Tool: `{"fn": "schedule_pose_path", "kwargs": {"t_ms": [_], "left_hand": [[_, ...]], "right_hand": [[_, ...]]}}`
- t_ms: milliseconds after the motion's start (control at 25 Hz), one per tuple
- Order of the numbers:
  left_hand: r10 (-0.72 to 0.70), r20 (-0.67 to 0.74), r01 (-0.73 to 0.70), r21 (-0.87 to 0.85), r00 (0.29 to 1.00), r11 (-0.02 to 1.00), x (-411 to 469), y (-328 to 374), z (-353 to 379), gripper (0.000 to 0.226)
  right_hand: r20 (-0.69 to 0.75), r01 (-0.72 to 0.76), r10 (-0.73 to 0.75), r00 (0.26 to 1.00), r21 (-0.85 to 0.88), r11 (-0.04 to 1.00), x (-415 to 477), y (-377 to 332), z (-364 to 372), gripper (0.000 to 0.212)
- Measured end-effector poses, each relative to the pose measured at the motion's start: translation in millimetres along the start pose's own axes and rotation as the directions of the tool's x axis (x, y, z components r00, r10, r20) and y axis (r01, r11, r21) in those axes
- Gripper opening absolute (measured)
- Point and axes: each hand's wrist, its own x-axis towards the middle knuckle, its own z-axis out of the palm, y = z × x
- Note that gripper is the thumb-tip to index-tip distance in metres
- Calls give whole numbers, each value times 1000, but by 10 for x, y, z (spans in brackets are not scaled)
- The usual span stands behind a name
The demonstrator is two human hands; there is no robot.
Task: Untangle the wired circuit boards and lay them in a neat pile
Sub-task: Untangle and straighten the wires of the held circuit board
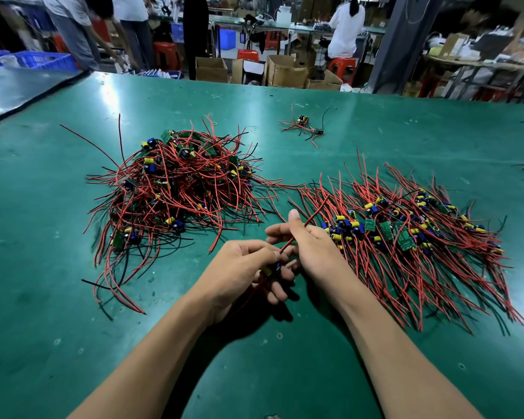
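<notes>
Green tabletop [285, 164] shows between heap [176, 189] and pile [406, 237], where left fingers [278, 291] grip a board [271, 270], right fingers [294, 220] pinch its wire [311, 219].

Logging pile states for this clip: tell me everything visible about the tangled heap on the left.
The tangled heap is a loose mound of small green circuit boards with yellow and blue components, their red and black wires crossing every way and splaying onto the green table. It lies beyond the left hand, seemingly not touching it.
</notes>
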Motion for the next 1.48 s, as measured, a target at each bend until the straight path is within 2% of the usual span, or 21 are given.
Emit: {"fn": "schedule_pose_path", "kwargs": {"t_ms": [120,200,320,440,520,680,760,960,1200,1280,1400,1480], "left_hand": [[43,-42,-43,14,998,999,8,-17,7,14],[57,-55,-57,11,997,998,11,-18,1,18],[33,-65,-37,-59,997,998,10,15,-17,14],[3,-74,-12,-124,997,992,10,48,-43,14],[-2,-70,-7,-135,998,991,9,59,-58,16],[2,-22,-3,-79,1000,997,0,45,-51,15],[7,-6,-8,-51,1000,999,3,36,-48,15],[-14,21,15,-39,1000,999,-5,19,-53,15],[-13,-17,12,-46,1000,999,6,15,-39,13],[-4,-40,2,-49,999,999,3,5,-27,13],[17,-70,-21,-55,997,998,3,-7,1,13],[24,-90,-29,-55,996,998,4,-1,-2,13]], "right_hand": [[210,-59,42,977,76,995,-58,7,22,46],[393,-93,26,919,154,984,-105,-4,16,38],[482,-118,4,876,207,971,-121,-19,-4,39],[427,-121,-9,904,278,953,-82,19,23,42],[355,-97,-3,935,262,960,-45,47,49,41],[158,-46,2,987,274,960,-21,-13,28,40],[111,-54,18,994,328,943,-25,-59,29,43],[107,-144,102,989,542,828,22,-111,-124,60],[166,-212,134,977,700,681,39,-80,-147,60],[169,-183,98,981,622,761,21,-76,-101,59],[201,-155,85,976,364,918,-45,-26,64,50],[267,-176,103,958,267,947,-93,2,157,45]]}}
